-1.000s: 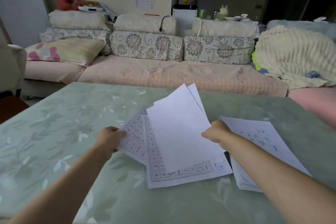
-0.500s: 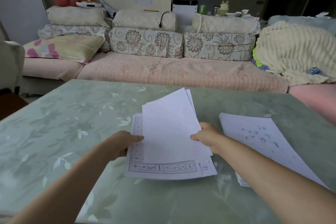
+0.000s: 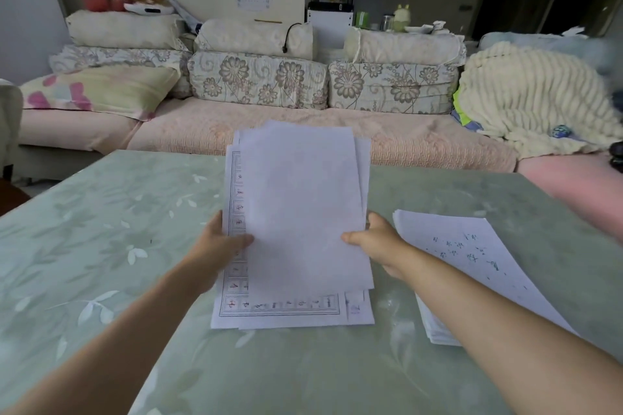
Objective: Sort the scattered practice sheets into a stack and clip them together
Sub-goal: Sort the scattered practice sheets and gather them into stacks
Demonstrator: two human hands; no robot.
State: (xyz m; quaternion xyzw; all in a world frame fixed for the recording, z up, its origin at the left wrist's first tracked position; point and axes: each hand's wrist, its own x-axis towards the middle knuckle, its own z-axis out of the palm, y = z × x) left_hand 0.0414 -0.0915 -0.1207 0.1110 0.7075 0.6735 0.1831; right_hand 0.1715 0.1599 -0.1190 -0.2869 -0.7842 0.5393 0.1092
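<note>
As left hand (image 3: pixel 219 248) and right hand (image 3: pixel 376 242) grip practice sheets (image 3: pixel 303 212), earlier fan now squarer, tilted up.

Dim, flat indoor light lies over my desk (image 3: pixel 101 246); its glossy cover shows pale glare just right of the sheets (image 3: pixel 303 212) I hold, the brightest patch in view. The upper right corner falls to black. The right edge smears, and the wide lens bows the sofa (image 3: pixel 168 131).
</note>
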